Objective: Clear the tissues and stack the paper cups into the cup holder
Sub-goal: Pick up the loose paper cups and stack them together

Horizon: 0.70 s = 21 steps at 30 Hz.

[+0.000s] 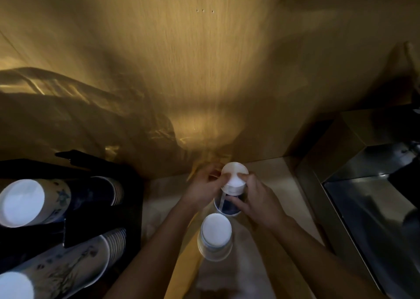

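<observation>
Both hands meet over an upside-down stack of paper cups (233,185) that stands on the pale desk (272,176) close to the wooden back wall (204,71). The left hand (202,190) closes its grip on the left side of the stack near the top, thumb and fingertips pressed to the white upturned base. The right hand (259,199) wraps the right side, thumb at the top edge and fingers curled round the dark-printed lower cup; its grip is closed on the same stack. The topmost cup sits slightly offset from the ones beneath, though whether it is free of them cannot be told in the dim light.

Just nearer the camera, between the two forearms, a second inverted cup stack (215,237) stands on its own, touched by neither hand. Something pale and crumpled, likely tissue (227,276), lies on the desk at the near edge, blurred.

At the left, the black cup holder (95,219) carries two long rows of nested cups lying on their sides: a far row (34,202) and a near row (63,269), white bases toward the camera. At the right, a stainless steel sink (363,196) is set into the desk, well apart from the cups.
</observation>
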Each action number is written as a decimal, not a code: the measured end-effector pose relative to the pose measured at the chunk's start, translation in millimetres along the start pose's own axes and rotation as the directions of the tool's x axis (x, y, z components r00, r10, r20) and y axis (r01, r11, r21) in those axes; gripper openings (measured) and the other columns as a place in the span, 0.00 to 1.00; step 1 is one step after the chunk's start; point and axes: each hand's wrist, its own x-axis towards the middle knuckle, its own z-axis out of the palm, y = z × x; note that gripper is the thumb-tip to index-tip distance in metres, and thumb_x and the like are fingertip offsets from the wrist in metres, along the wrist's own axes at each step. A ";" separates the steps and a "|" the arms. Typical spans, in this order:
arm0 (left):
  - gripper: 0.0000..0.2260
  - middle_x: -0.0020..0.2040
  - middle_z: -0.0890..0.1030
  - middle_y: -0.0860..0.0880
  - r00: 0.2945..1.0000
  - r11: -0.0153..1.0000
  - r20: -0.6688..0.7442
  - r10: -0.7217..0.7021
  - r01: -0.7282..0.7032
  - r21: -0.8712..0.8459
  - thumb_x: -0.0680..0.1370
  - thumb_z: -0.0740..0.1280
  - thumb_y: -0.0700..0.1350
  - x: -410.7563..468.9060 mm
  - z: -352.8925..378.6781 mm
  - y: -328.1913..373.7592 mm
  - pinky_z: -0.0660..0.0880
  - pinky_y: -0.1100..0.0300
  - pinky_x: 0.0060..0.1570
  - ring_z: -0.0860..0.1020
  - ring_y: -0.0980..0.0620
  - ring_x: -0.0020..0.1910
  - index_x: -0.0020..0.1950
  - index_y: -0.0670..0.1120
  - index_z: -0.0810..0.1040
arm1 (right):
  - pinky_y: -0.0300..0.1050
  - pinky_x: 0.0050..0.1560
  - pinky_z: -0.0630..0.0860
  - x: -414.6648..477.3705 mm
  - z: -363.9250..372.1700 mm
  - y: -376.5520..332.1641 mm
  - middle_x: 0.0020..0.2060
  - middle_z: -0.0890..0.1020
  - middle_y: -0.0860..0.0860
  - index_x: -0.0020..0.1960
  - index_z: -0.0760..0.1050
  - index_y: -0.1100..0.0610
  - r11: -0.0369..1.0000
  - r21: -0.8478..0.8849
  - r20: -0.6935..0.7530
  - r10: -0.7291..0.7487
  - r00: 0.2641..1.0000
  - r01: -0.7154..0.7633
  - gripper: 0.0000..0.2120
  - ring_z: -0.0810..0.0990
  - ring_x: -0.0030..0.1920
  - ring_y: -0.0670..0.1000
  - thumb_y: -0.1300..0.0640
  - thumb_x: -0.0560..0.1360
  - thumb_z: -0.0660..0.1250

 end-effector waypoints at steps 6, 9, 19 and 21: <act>0.11 0.51 0.80 0.50 0.997 0.994 -0.031 0.073 -0.070 0.078 0.75 0.63 0.54 0.3 3.2 -6.0 0.76 0.52 0.53 0.79 0.52 0.51 0.54 0.52 0.75 | 0.54 0.39 0.77 -2.3 -0.6 -3.9 0.49 0.78 0.60 0.59 0.69 0.61 0.991 -0.110 -0.018 -0.081 0.997 0.079 0.26 0.79 0.45 0.59 0.47 0.69 0.71; 0.16 0.52 0.80 0.51 0.997 0.984 -0.013 0.075 -0.072 0.163 0.74 0.59 0.60 -4.2 1.1 -2.2 0.75 0.53 0.52 0.79 0.53 0.51 0.57 0.54 0.74 | 0.55 0.44 0.75 -2.7 -2.2 -4.6 0.48 0.79 0.60 0.59 0.69 0.61 0.980 -0.163 -0.020 -0.122 0.992 0.117 0.24 0.78 0.45 0.60 0.47 0.70 0.70; 0.13 0.41 0.81 0.48 0.991 0.968 -0.135 -0.015 0.048 0.247 0.75 0.64 0.55 -42.4 -29.9 32.0 0.77 0.51 0.46 0.80 0.49 0.43 0.49 0.46 0.79 | 0.57 0.58 0.66 -19.8 -33.8 -23.3 0.61 0.70 0.54 0.64 0.60 0.49 0.966 -0.250 -0.027 -0.080 0.996 0.071 0.25 0.72 0.58 0.58 0.52 0.71 0.67; 0.15 0.48 0.82 0.48 0.977 0.983 -0.213 -0.012 0.050 0.177 0.75 0.65 0.54 -58.0 -39.1 35.4 0.78 0.52 0.49 0.80 0.49 0.48 0.56 0.47 0.78 | 0.55 0.56 0.68 -26.0 -41.7 -28.8 0.60 0.71 0.55 0.64 0.63 0.52 0.979 -0.201 -0.102 -0.052 0.993 0.030 0.23 0.73 0.57 0.58 0.52 0.72 0.66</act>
